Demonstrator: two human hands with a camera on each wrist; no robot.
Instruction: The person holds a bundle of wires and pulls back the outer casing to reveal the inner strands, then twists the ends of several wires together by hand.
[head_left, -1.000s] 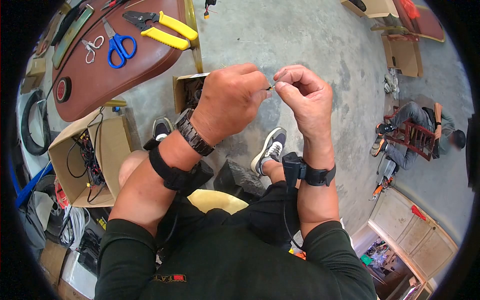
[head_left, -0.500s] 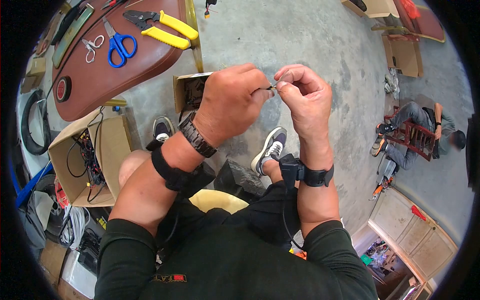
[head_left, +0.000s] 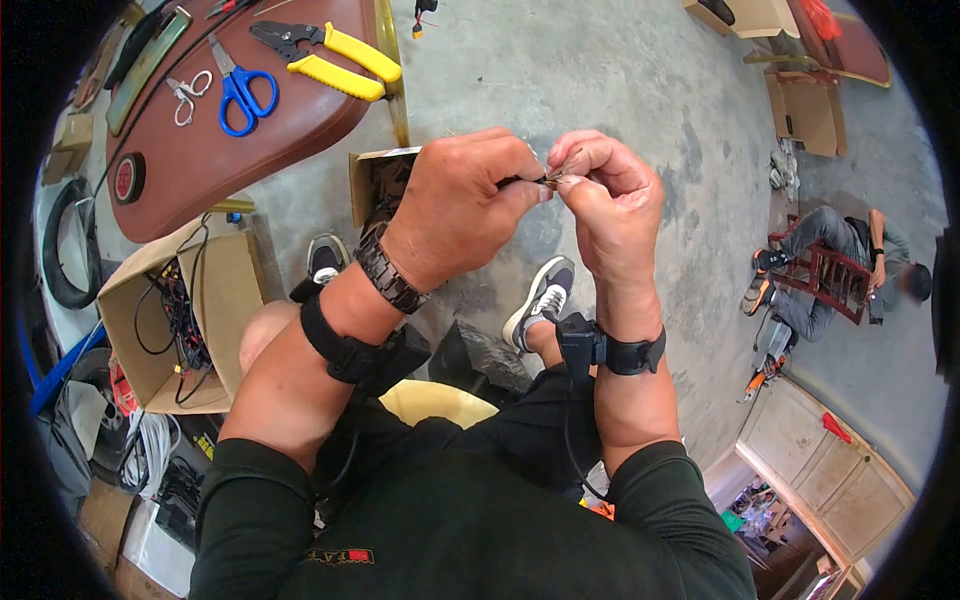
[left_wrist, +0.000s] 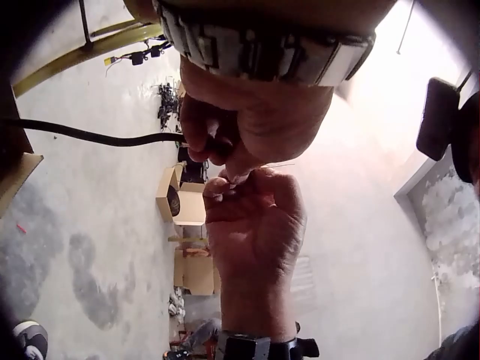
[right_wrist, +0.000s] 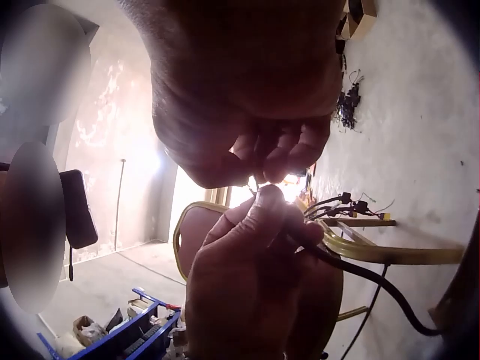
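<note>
My left hand grips a black cable near its end, thumb and forefinger closed on it. From that grip thin wires stick out toward my right hand, which pinches their ends between thumb and fingertips. The two sets of fingertips are close together, in front of my chest. In the right wrist view the cable trails from my left hand off to the right. Most of the wire ends are hidden by the fingers.
A brown padded seat at upper left carries yellow-handled wire strippers, blue scissors, small scissors and a tape roll. Below it stands a cardboard box of cables. A seated person is at right.
Both hands stay close together in nearly the same place. The fingertips have shifted slightly, and more of the thin wires and the dark cable end show between them now.
</note>
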